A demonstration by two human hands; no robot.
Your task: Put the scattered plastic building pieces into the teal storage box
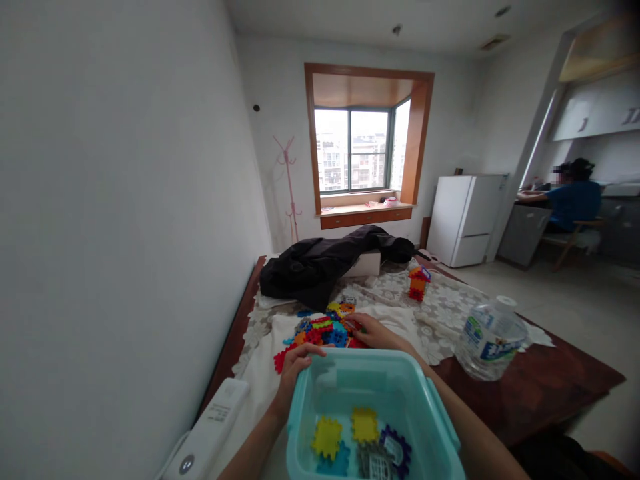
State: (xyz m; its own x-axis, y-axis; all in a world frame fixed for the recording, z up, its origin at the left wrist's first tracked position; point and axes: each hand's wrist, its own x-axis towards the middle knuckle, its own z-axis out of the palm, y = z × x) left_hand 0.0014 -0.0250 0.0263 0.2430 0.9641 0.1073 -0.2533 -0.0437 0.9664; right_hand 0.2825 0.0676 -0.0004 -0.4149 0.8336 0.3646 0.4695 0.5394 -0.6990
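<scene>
My left hand (299, 363) is closed over the far left corner of a teal plastic bin (375, 363), fingers on its rim. Inside lie several interlocking plastic pieces, among them a yellow tile (364, 424), a grey grid piece (374, 461) and a dark purple piece (396, 448). Beyond the bin, my right hand (369, 328) reaches past its far side to a pile of colourful interlocking pieces (320, 332). Its fingers are stretched out at the right edge of the pile, touching it; I see nothing held between them.
A small built block house (419, 283) stands farther back. On the right is a large clear water bottle (490, 340). Black cloth (320, 263) lies over a white box at the back, and a white power strip (210, 427) at front left. A person (575, 197) sits far right.
</scene>
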